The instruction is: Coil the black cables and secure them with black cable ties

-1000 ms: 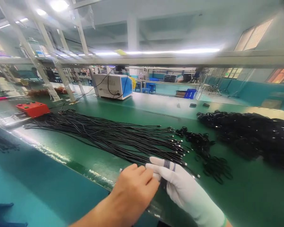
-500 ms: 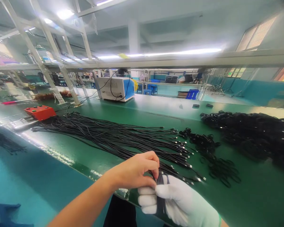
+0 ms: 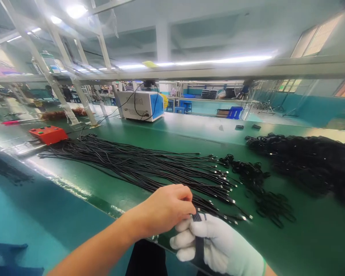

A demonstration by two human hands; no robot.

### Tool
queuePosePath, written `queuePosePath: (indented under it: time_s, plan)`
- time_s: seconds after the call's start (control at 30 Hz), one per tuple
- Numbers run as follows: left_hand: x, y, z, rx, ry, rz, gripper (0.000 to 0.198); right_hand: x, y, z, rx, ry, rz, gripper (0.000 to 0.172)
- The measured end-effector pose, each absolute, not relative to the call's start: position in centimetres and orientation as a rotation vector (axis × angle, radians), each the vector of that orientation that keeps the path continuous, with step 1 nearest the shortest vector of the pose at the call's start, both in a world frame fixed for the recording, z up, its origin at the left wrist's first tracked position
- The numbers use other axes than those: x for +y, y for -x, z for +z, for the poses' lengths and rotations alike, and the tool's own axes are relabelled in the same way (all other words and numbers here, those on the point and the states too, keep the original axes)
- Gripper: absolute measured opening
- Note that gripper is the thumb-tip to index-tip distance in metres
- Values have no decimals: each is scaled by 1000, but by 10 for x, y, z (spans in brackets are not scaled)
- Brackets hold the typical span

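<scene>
My right hand (image 3: 218, 239), in a white glove, is closed around a coiled black cable (image 3: 199, 249) close to the bench's front edge. The coil stands upright in the fist, gloved fingers curled about it and the thumb pressed on its face. A thin dark band crosses a gloved finger near the top. Bare, my left hand (image 3: 169, 205) is pinched at the upper end of the coil; what lies between its fingertips is hidden. Just beyond both hands, a spread of straight black cables (image 3: 143, 165) lies on the green bench, their shiny metal plugs pointing right.
Small black loops (image 3: 273, 209) lie right of the cables, with a large heap of black coiled cables (image 3: 310, 161) behind them. A red control box (image 3: 48, 135) sits at left. A white and blue machine (image 3: 140, 106) stands at the back, below a shelf rail (image 3: 218, 71).
My left fingers have drawn closer together at the coil's top, and the thumb is now tucked out of sight. My gloved fingers have shifted slightly on the coil.
</scene>
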State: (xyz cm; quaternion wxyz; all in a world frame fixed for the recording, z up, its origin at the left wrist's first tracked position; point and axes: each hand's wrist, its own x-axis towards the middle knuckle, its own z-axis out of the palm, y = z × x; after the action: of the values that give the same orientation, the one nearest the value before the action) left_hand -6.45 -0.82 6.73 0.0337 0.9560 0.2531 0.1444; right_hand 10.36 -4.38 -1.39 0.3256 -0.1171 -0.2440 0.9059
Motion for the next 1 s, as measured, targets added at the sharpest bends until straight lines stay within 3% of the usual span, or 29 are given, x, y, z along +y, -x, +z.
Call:
queuePosePath:
  time_s: [0.2, 0.3, 0.5, 0.7, 1.0]
  plan:
    - [-2, 49, 80, 673, -2927, 64, 14, -46, -109, -31, -842, 369, 2457, 40]
    - [6, 45, 86, 685, -2645, 30, 10, -50, -112, -37, -768, 325, 2446, 41]
    - [-2, 48, 67, 844, -2046, 335, 6, -52, -112, -36, -725, 218, 2354, 35]
    - [-35, 48, 39, 1081, -1933, 770, 11, -44, -111, -29, -868, 323, 2304, 38]
    - [-47, 47, 31, 1006, -1772, 835, 17, -34, -126, -10, -1333, 421, 2193, 22]
